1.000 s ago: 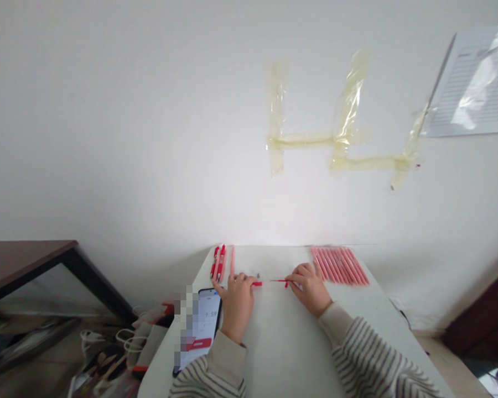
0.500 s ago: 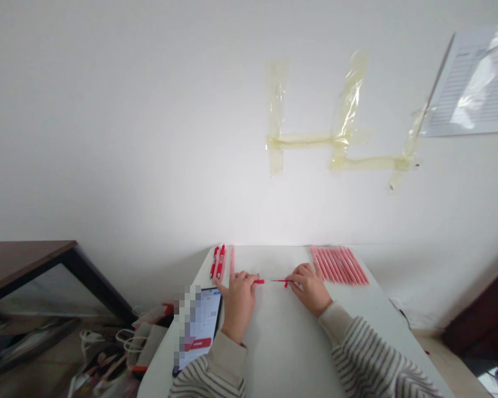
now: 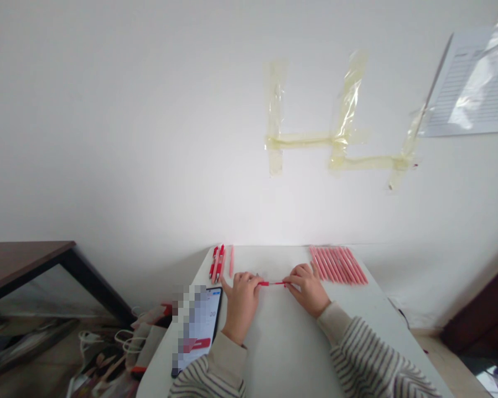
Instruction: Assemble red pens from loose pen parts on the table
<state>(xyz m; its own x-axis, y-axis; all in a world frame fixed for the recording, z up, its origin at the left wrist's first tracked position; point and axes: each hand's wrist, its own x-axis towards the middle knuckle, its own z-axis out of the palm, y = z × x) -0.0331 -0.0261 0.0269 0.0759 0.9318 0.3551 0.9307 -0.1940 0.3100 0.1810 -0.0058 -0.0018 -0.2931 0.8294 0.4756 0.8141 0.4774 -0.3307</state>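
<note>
My left hand [image 3: 241, 301] is closed on a red pen barrel [image 3: 264, 283], whose end sticks out past the fingertips toward the right. Between thumb and finger, my right hand [image 3: 309, 288] pinches a thin red pen refill [image 3: 278, 283]. The refill's thin end meets the barrel's open end, in line with it; how far it reaches inside cannot be made out. Both hands are just above the white table [image 3: 286, 348]. Beyond my left hand lie red click pens [image 3: 221, 262] with a pink stick between them, and another slim pink stick [image 3: 231, 261] a little apart.
A row of several slim pink sticks [image 3: 338, 265] lies at the table's back right. A phone [image 3: 207, 326] rests by the left edge. Behind the table stands a white wall [image 3: 170, 138] with yellowed tape. Bags [image 3: 143, 345] and a dark wooden piece of furniture [image 3: 29, 260] are on the left.
The gap between the hands has narrowed. The refill, earlier apart from the barrel, now meets its end. My left hand has shifted slightly right, the right hand slightly left.
</note>
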